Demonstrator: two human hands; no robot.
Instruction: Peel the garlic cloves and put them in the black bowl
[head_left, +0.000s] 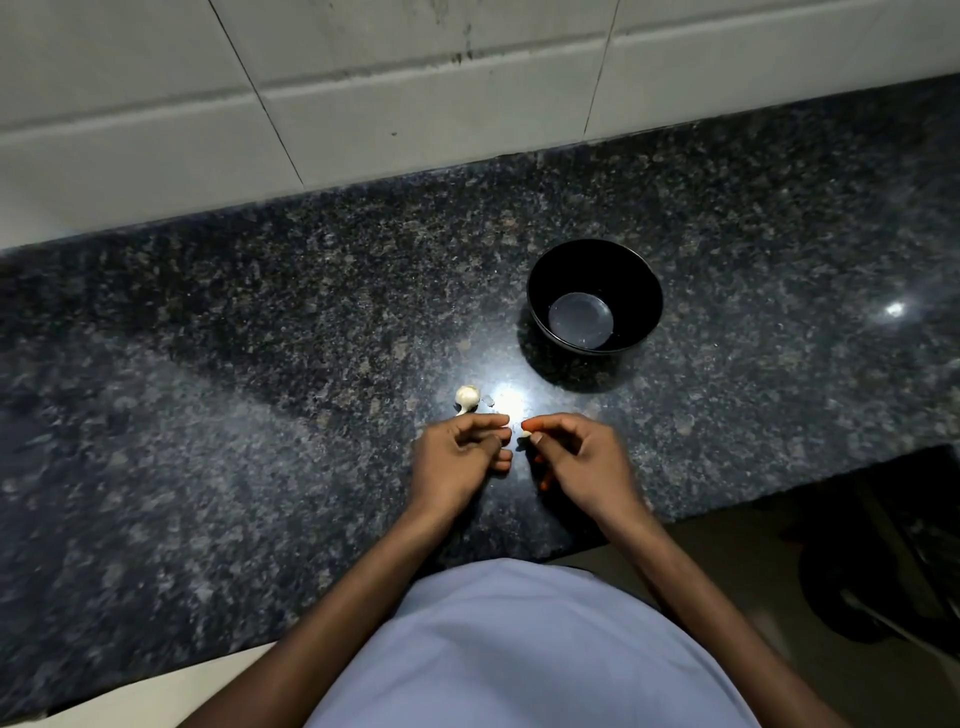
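A small white garlic bulb (466, 398) lies on the dark granite counter (260, 364), just beyond my left hand. My right hand (574, 457) pinches a small pale garlic clove (525, 435) between thumb and forefinger. My left hand (460, 457) hovers right beside it with curled fingers, its fingertips a little apart from the clove; nothing shows in its grip. The black bowl (540, 317) stands upright further back and to the right, and nothing shows inside it. A tiny scrap of peel (488, 400) lies next to the bulb.
A white tiled wall (363, 93) runs along the back of the counter. The counter's front edge steps back at the right, where a dark floor area (857, 571) shows. A bright light reflection (511, 401) glares on the stone near the hands.
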